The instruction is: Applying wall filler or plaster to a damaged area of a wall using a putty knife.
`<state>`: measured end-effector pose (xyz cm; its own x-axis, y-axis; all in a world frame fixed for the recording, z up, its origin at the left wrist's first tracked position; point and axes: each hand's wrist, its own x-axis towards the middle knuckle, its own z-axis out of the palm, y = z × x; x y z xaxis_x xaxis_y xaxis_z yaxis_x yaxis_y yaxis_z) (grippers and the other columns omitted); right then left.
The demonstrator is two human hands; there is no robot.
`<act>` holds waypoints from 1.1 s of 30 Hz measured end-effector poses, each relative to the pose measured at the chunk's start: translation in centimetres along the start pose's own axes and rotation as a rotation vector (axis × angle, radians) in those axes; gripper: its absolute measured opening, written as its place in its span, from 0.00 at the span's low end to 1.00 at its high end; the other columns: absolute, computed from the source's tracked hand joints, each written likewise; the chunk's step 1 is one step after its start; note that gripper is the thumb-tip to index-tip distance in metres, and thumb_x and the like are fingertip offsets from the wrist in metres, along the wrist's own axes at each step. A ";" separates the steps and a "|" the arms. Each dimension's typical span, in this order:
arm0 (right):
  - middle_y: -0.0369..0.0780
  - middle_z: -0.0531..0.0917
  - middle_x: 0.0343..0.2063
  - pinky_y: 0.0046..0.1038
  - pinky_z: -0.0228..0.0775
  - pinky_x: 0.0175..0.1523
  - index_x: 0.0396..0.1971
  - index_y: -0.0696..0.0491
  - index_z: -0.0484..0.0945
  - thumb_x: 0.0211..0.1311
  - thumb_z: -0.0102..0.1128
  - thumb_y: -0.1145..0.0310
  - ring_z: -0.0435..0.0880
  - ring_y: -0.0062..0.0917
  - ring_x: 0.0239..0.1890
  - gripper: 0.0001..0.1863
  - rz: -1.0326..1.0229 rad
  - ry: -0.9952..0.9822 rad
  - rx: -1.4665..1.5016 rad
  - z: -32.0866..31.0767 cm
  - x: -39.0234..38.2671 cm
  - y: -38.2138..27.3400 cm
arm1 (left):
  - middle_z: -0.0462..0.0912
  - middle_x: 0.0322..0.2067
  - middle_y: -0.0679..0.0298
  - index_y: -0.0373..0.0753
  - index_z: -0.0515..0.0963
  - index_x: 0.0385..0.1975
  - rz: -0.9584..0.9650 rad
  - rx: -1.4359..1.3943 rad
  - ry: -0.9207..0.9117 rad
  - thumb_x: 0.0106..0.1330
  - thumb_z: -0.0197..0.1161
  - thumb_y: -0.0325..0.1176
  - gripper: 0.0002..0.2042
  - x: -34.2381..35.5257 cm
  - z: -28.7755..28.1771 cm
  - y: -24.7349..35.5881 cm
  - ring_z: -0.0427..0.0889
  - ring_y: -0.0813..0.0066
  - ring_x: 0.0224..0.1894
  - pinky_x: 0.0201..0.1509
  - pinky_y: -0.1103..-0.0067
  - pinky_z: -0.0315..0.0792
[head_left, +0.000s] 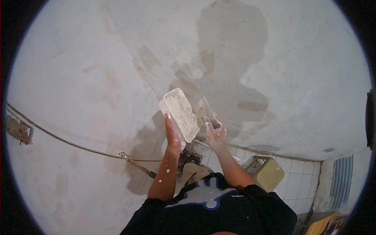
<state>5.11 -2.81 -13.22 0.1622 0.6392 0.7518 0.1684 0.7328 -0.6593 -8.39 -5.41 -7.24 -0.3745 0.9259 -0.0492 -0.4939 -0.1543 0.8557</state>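
My left hand, flecked with white paste, is closed around the side of a pale rectangular plastic tub, whose contents are creamy and smeared up to the rim. My right hand, coated in the same white stuff, grips a paste-covered putty knife, its flat blade beside the tub's right edge; whether they touch I cannot tell. Both are raised before a whitish wall with damp-looking darker patches and my shadow.
A pipe runs along the wall's lower left, near a rusty metal plate. Below are white floor tiles, an olive plastic chair and a beige cloth-like item. At the right are a striped patch and wooden furniture.
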 end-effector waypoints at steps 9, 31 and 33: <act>0.47 0.74 0.35 0.30 0.70 0.42 0.42 0.62 0.68 0.54 0.51 0.78 0.78 0.31 0.37 0.14 0.088 0.076 0.105 0.7 -0.9 2.9 | 0.56 0.57 0.56 0.36 0.47 0.59 -0.014 -0.060 -0.155 0.63 0.39 0.54 0.33 -1.4 2.8 0.3 0.58 0.64 0.58 0.60 0.73 0.53; 0.40 0.77 0.35 0.24 0.67 0.45 0.37 0.60 0.70 0.50 0.57 0.76 0.75 0.22 0.39 0.13 0.726 0.064 0.743 0.4 0.4 -0.1 | 0.58 0.55 0.55 0.34 0.50 0.58 0.113 0.113 -0.144 0.64 0.37 0.51 0.30 -1.1 0.7 2.2 0.61 0.64 0.56 0.60 0.73 0.54; 0.40 0.77 0.36 0.24 0.66 0.46 0.38 0.60 0.70 0.50 0.57 0.76 0.75 0.22 0.39 0.13 0.720 0.055 0.696 0.0 0.1 -0.1 | 0.58 0.55 0.55 0.34 0.50 0.58 0.180 0.192 -0.154 0.64 0.37 0.51 0.30 -1.0 1.2 2.1 0.61 0.64 0.56 0.60 0.73 0.54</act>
<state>5.08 -2.83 -13.08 0.0495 0.9854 0.1628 -0.5910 0.1603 -0.7906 -8.08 -6.24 -4.77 -0.3114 0.9334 0.1782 -0.2675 -0.2660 0.9261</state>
